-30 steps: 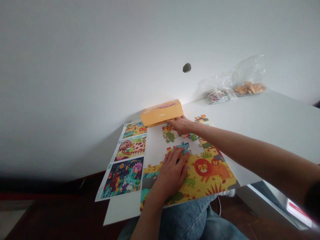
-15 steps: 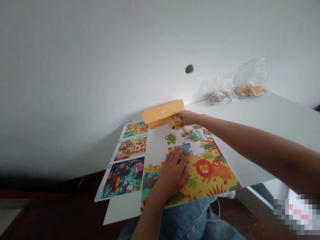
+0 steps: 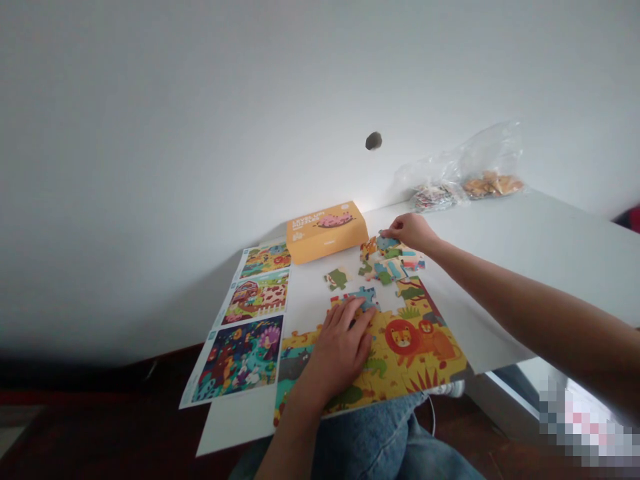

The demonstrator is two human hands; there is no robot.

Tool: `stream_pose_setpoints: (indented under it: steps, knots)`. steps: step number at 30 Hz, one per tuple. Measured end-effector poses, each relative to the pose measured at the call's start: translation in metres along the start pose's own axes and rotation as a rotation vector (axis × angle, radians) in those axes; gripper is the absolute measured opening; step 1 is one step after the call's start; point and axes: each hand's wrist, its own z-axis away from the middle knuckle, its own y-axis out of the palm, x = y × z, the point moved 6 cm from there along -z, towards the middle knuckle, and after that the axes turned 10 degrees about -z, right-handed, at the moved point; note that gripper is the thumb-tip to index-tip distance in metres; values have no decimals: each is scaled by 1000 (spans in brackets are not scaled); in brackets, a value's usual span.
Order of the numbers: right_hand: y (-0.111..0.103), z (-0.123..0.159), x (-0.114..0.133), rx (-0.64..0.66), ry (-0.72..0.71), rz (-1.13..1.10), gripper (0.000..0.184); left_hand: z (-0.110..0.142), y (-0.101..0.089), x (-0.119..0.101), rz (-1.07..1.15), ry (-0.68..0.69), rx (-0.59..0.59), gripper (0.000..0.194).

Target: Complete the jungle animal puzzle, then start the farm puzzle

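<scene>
My left hand (image 3: pixel 344 337) lies with fingers spread on the partly joined jigsaw puzzle (image 3: pixel 395 373), which shows lions and a yellow ground. Under and just beyond its fingertips is a blue and red puzzle piece (image 3: pixel 364 297). Farther back, my right hand (image 3: pixel 413 231) pinches a blue puzzle piece (image 3: pixel 387 241) above a small heap of loose pieces (image 3: pixel 393 269). An orange puzzle piece (image 3: pixel 369 249) rests at the left of that heap. By itself to the left lies a green puzzle piece (image 3: pixel 337 277).
A yellow puzzle box (image 3: pixel 327 233) stands against the wall. Picture sheets (image 3: pixel 240 347) cover the left side of the white table (image 3: pixel 500 253). Two clear bags of pieces (image 3: pixel 493 183) sit at the back right. The wall has a round hole (image 3: pixel 373 141).
My right hand has moved right, from the box to the heap, leaving the orange piece there and now pinching a blue one. The box has tipped down, its printed top now showing. My left hand stays put.
</scene>
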Motion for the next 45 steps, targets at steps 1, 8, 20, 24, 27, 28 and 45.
stream_pose_setpoints:
  steps: [1,8,20,24,27,28,45]
  knots:
    - [-7,4,-3,-47,-8,-25,35,0,0,0,2,1,0,43]
    - [-1,45,-4,358,-144,-383,44,-1,-3,-1,20,-8,18,44]
    - [-3,46,-7,184,-354,-219,28,-1,-1,0,28,0,42,47]
    - [19,62,13,334,-463,-306,29,0,0,1,25,3,25,47]
    - [35,77,30,464,-573,-256,25,0,0,1,24,3,21,46]
    - [40,81,33,505,-594,-236,25,0,-1,1,21,3,20,46]
    - [43,95,37,682,-693,-92,25,-1,-3,-1,17,-8,37,44]
